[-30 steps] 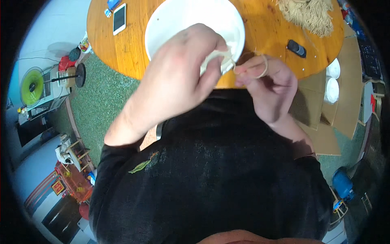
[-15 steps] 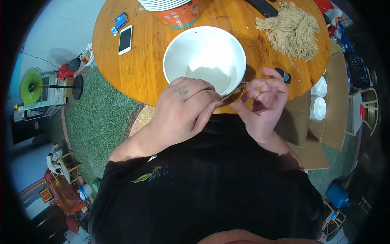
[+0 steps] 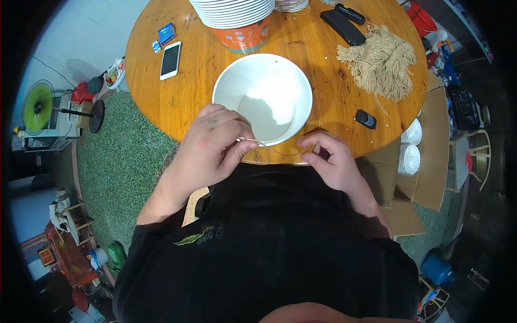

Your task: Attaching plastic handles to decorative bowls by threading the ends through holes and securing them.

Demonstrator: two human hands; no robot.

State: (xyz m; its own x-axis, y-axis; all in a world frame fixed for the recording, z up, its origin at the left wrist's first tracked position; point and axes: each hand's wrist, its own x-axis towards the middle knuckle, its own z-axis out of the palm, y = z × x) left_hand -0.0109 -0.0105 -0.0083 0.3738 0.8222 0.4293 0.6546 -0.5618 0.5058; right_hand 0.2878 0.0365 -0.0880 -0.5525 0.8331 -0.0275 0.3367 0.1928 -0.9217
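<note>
A deep white bucket (image 3: 227, 89) stands at the near edge of the table, with a small hole near its far rim. My left hand (image 3: 215, 141) is at the bucket's near left rim, thumb and forefinger closed on a thin tan string (image 3: 281, 154). The string runs across in front of the near rim to my right hand (image 3: 333, 157), whose thumb and curled fingers pinch its other part. Whether the string passes through the bucket's near wall is hidden by my left hand. Off to the right lies a loose bundle of tan strings (image 3: 385, 62).
Behind the bucket rises a stack of nested buckets (image 3: 242, 37), orange outside. A white phone (image 3: 170, 60) and a blue packet (image 3: 166, 33) lie left. At right are a small dark device (image 3: 365, 119) and a black case (image 3: 343, 28). An open cardboard box (image 3: 431, 156) stands beside the table.
My right hand has come down and left, its spread fingers now curled together on the string. My left hand has shifted slightly left. The whole view has tilted a little.
</note>
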